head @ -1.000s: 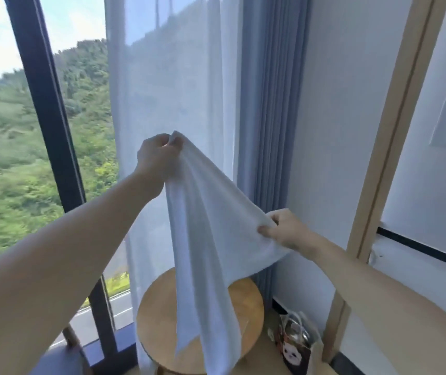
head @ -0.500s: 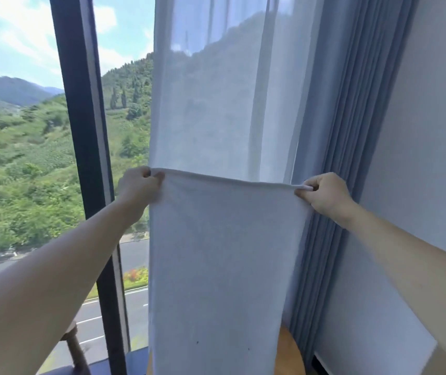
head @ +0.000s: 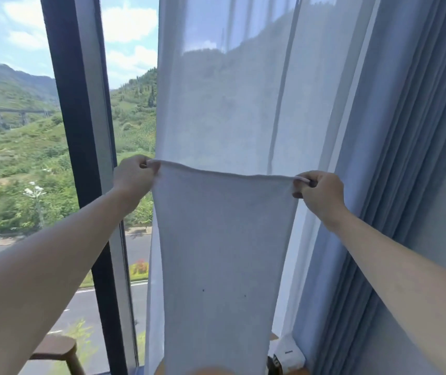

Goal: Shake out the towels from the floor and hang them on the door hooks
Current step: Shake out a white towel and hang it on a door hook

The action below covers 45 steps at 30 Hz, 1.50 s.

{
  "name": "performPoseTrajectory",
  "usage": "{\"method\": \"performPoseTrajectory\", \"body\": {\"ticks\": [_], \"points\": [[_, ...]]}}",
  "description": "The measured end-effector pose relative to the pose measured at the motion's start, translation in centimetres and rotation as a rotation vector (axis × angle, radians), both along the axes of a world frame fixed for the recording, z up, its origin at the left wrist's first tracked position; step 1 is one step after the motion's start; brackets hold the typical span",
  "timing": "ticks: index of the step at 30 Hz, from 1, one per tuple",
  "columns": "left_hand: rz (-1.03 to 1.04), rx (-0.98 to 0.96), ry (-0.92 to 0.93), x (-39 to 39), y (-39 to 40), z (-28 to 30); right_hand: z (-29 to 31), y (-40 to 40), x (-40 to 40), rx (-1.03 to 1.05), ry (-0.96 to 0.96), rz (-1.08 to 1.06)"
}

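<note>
While pinched at its two top corners, left hand slightly higher than right hand: towel spread flat before curtain; long axis straight down from both grips; door hooks out of view.

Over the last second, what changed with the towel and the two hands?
The white towel went from bunched and slanting, the right hand low on its edge, to spread flat with its top edge pulled level between both hands. The right hand rose to about the height of the left hand. The view swung up, away from the round wooden table. Unchanged: each hand pinches a top corner before the sheer curtain.
</note>
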<state>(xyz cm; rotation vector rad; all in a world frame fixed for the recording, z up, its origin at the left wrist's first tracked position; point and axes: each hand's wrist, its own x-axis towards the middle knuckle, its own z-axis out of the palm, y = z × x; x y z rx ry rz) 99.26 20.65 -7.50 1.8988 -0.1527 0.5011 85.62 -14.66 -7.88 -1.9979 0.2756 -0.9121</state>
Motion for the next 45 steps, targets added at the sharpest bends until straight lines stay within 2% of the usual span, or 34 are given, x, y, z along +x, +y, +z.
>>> {"method": "performPoseTrajectory", "body": {"ticks": [5, 10, 15, 21, 26, 31, 45], "points": [[0.099, 0.045, -0.064, -6.1, 0.0, -0.6, -1.0, -0.5, -3.7, 0.064, -0.039, 0.089], [0.130, 0.044, 0.015, -15.9, 0.2, -6.7, -7.0, -1.7, -10.4, 0.218, 0.044, 0.225], [0.212, 0.054, 0.218, -25.8, -0.6, -15.9, -16.2, -2.6, -17.6, 0.298, 0.197, 0.306], [0.205, 0.128, 0.545, -32.7, -1.2, -23.9, -25.1, -4.0, -23.5, 0.343, 0.409, 0.285], [0.133, 0.232, 0.726, -33.1, -1.4, -28.5, -29.3, -4.9, -24.9, 0.340, 0.521, 0.252], [0.147, 0.204, 0.801, -31.2, -1.1, -33.4, -33.0, -5.0, -23.4, 0.322, 0.624, 0.213], [0.087, 0.294, 1.073, -15.0, -1.6, -46.4, -44.9, -2.4, -6.2, 0.188, 0.973, 0.074]]}}
